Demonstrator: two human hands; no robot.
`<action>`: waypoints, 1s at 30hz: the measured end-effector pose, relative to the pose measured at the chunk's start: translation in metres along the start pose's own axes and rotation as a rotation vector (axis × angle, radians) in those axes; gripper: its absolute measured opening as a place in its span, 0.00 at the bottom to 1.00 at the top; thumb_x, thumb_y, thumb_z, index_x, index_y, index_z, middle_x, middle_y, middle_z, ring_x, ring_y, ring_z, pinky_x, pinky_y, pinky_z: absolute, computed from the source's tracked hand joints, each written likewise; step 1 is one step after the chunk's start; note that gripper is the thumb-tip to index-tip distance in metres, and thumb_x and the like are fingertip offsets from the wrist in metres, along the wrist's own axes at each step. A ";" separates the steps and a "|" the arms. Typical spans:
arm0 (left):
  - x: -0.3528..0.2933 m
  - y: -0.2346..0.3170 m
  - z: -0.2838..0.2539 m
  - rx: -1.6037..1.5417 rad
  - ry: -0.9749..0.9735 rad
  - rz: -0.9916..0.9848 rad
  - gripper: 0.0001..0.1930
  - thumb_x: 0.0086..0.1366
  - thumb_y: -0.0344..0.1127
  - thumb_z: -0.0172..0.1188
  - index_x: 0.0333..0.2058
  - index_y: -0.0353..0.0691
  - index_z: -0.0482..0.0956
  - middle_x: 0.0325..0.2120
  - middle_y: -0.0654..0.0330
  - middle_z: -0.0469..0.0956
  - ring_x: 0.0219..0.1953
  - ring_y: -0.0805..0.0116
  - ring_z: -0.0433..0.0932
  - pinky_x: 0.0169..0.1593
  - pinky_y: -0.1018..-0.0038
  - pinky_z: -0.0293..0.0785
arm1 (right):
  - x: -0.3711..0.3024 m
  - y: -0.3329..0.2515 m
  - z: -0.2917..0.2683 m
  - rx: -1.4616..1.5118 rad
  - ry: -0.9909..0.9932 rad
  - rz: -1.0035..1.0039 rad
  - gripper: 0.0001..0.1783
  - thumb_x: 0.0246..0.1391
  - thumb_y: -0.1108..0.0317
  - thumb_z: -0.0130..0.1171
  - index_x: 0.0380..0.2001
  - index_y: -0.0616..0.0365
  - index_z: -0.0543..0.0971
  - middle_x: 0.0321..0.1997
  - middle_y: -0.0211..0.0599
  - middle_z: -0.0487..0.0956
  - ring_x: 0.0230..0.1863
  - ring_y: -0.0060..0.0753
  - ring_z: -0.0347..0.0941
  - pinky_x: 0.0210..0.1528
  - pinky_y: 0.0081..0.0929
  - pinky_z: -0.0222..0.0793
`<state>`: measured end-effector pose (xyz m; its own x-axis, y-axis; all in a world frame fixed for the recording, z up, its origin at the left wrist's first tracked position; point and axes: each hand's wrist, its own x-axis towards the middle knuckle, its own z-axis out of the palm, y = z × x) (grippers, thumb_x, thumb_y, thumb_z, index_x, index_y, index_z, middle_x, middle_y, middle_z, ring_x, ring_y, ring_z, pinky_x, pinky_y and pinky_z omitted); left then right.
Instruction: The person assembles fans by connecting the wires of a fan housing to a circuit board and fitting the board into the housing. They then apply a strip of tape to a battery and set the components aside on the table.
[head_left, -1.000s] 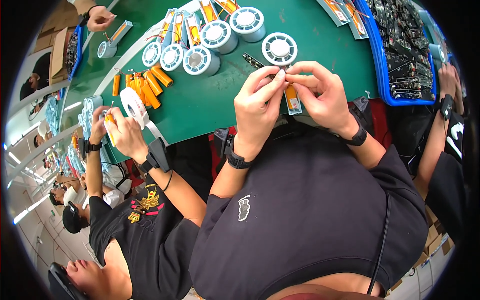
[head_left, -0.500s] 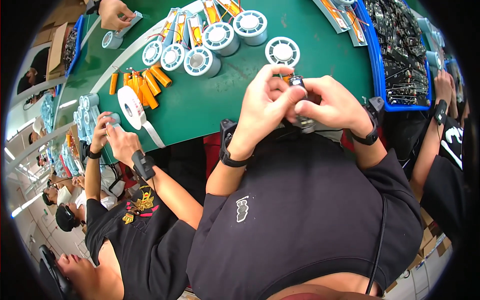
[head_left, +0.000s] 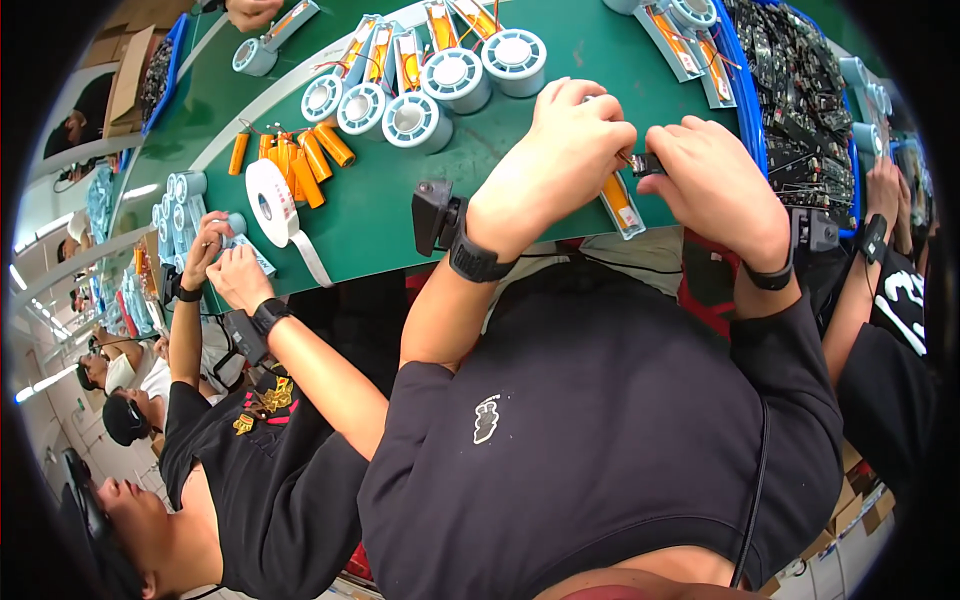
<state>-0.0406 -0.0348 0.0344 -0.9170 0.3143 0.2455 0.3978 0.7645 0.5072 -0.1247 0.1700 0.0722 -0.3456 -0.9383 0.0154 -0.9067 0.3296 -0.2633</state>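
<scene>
Circuit board [head_left: 646,164] in right grip [head_left: 718,182]

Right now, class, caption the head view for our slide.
At a green table, the left hand partly hides a pale blue housing while the right hand holds a small dark piece.

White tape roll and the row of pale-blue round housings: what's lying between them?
The head view shows orange cylindrical batteries between the white tape roll and the pale-blue round housings.
</scene>
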 end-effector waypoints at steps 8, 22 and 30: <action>-0.010 0.017 0.009 -0.068 0.217 -0.142 0.07 0.61 0.30 0.68 0.34 0.39 0.78 0.49 0.57 0.77 0.64 0.41 0.68 0.67 0.45 0.60 | 0.002 -0.003 0.051 0.491 0.248 0.369 0.09 0.59 0.79 0.58 0.42 0.65 0.73 0.37 0.53 0.81 0.37 0.56 0.78 0.39 0.41 0.74; -0.017 0.020 0.018 0.191 0.266 -0.194 0.02 0.60 0.27 0.66 0.32 0.38 0.84 0.52 0.54 0.81 0.65 0.36 0.70 0.66 0.39 0.67 | -0.015 -0.006 0.050 0.612 0.196 0.256 0.15 0.66 0.72 0.56 0.53 0.66 0.77 0.42 0.47 0.80 0.44 0.50 0.75 0.49 0.39 0.71; -0.019 0.043 0.014 0.388 0.227 -0.264 0.07 0.58 0.25 0.64 0.35 0.39 0.86 0.55 0.55 0.79 0.64 0.37 0.72 0.63 0.46 0.73 | -0.017 -0.010 0.054 0.606 0.233 0.305 0.17 0.64 0.72 0.59 0.55 0.66 0.77 0.45 0.48 0.80 0.47 0.51 0.76 0.52 0.39 0.72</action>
<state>-0.0062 0.0000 0.0400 -0.9384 -0.0146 0.3454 0.0743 0.9672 0.2428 -0.0968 0.1775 0.0219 -0.6662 -0.7445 0.0438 -0.4911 0.3937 -0.7771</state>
